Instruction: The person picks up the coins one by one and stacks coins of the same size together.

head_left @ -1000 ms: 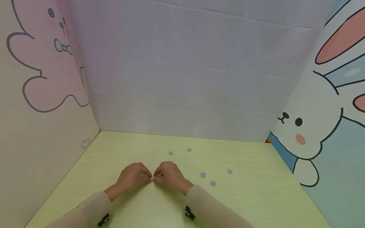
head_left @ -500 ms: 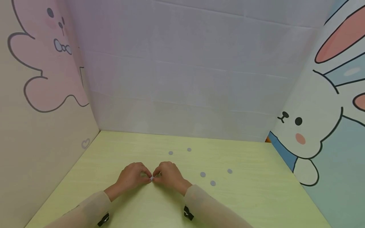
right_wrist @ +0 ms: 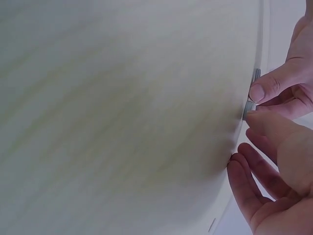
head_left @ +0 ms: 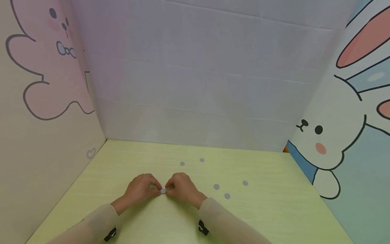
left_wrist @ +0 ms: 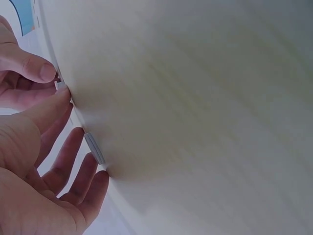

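A small grey coin-like disc sits between the fingertips of both hands, low over the table. My left hand pinches its left side with thumb and index finger. On the other side, my right hand holds the edge with thumb and forefinger. From the right wrist, the disc's thick edge shows by the right thumb. A grey stack with a layered edge stands by the left hand's lower fingers in the left wrist view; that hand hides it in the head view.
Several grey discs lie flat on the pale yellow table: two at the back, one and another, and three to the right, including one farther off. A white backdrop and printed side walls enclose the table.
My right hand's fingertips have eased slightly to the right, and more of the disc shows between the hands. The left hand stays nearly still, as do the loose discs.
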{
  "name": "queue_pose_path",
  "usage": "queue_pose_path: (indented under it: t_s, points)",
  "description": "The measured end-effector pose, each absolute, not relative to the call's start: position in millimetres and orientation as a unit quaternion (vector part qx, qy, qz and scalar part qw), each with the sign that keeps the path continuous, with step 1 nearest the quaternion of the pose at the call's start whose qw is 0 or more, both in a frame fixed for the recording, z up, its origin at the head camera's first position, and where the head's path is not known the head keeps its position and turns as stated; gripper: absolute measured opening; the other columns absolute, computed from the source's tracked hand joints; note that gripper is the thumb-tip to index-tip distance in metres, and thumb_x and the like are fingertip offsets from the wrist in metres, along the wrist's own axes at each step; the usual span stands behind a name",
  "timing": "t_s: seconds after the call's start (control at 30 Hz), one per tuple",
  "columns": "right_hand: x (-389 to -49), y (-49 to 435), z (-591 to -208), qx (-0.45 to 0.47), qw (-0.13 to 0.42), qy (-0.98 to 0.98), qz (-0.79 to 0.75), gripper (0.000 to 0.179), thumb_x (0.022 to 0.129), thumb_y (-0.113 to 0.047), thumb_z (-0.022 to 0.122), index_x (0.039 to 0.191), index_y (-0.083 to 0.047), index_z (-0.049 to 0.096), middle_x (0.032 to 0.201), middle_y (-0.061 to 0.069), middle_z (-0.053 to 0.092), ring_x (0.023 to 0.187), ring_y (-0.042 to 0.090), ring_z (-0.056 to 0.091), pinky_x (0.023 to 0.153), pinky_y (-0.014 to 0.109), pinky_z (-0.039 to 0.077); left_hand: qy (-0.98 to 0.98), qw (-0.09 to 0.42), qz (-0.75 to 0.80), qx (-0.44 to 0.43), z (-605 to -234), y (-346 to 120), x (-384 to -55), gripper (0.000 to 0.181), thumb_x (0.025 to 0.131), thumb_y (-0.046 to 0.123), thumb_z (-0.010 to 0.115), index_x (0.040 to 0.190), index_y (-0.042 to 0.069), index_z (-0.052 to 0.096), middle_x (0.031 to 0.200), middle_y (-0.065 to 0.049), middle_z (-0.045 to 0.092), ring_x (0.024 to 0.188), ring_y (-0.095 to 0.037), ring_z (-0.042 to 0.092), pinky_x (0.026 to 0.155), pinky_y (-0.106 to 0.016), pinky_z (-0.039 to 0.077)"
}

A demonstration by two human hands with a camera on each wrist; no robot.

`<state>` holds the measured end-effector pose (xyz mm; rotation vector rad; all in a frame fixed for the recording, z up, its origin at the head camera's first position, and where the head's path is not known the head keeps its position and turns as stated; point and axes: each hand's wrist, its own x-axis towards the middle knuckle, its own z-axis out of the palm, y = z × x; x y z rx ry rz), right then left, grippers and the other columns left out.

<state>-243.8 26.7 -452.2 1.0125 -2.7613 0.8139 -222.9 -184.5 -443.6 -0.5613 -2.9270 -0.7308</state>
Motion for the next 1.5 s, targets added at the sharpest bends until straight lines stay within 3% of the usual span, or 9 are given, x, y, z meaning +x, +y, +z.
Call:
queue_pose_path:
  t_s: [0.87, 1.2, 1.5]
  points:
    - [-240, 21, -449, 0.315, 0.041, -0.914, 0.251, 0.004, 0.088, -0.018, 0.089, 0.091, -0.015, 0.087, 0.084, -0.008, 0.079, 0.074, -0.001, 0.058, 0.067, 0.014, 0.044, -0.950, 0.044, -0.236, -0.198, -443, -185, -223, 0.013, 0.080, 0.024, 0.095, 0.082, 0.030, 0.084, 0.091, 0.014, 0.073, 0.087, -0.016, 0.069, 0.070, -0.032, 0.055]
    - [-240, 26, -451, 0.321, 0.027, -0.912, 0.254, 0.009, 0.088, -0.014, 0.087, 0.096, -0.013, 0.087, 0.087, -0.007, 0.079, 0.077, -0.001, 0.058, 0.070, 0.015, 0.045, -0.950, 0.036, -0.245, -0.191, -441, -185, -221, 0.012, 0.080, 0.024, 0.095, 0.082, 0.028, 0.084, 0.091, 0.013, 0.073, 0.087, -0.016, 0.068, 0.070, -0.033, 0.054]
    - [-251, 51, -447, 0.312, -0.001, -0.911, 0.269, 0.020, 0.086, -0.006, 0.084, 0.106, -0.009, 0.085, 0.097, -0.001, 0.079, 0.089, 0.010, 0.068, 0.079, 0.021, 0.053, -0.950, 0.025, -0.252, -0.181, -440, -184, -221, 0.013, 0.080, 0.025, 0.095, 0.082, 0.029, 0.083, 0.089, 0.015, 0.072, 0.089, -0.015, 0.067, 0.075, -0.038, 0.054]
